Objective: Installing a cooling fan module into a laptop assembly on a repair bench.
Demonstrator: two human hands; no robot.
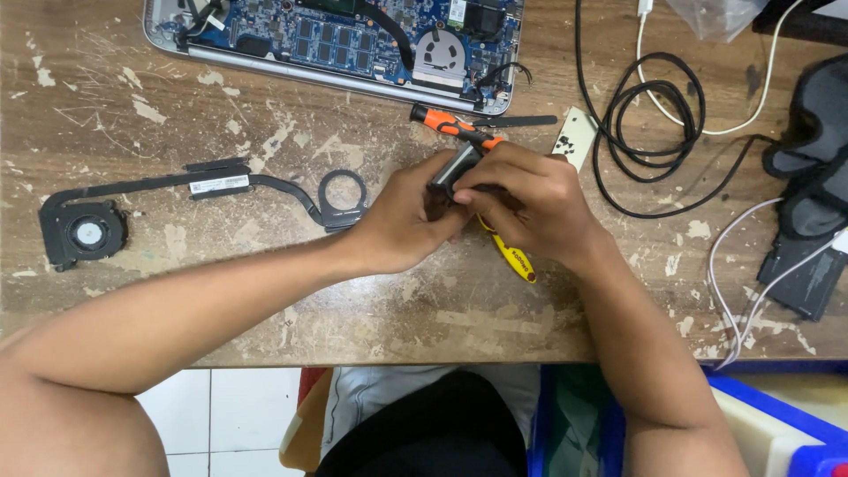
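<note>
Gripping a small dark rectangular component with a silvery metal edge [452, 170], both hands are seen close together just above the worn, paint-flecked wooden tabletop [265, 291]. The left hand [402, 221] is curled around the component's near side, fingers closed on it from the left. The right hand [530, 199] is closed over it from the right and above, thumb and forefinger pinched at its top edge — the rest of the piece is hidden between the two palms.

An orange-and-black-handled screwdriver [450, 126] is laid on the table just beyond the hands, its dark shaft pointed right. A yellow-handled tool [512, 256] is partly covered by the right hand; only its lower end is seen jutting toward the table's near edge.

To the left, a black laptop cooling fan with its attached dark heat pipe and round mounting ring [84, 234] is set flat on the wood, well apart from the hands. At the far edge an opened laptop with its blue circuit board exposed [344, 40] is placed. A coiled black cable [649, 115] and a white cable [733, 256] are spread to the right — beside a small white speckled card [576, 134] and a black fabric pouch [813, 150].
</note>
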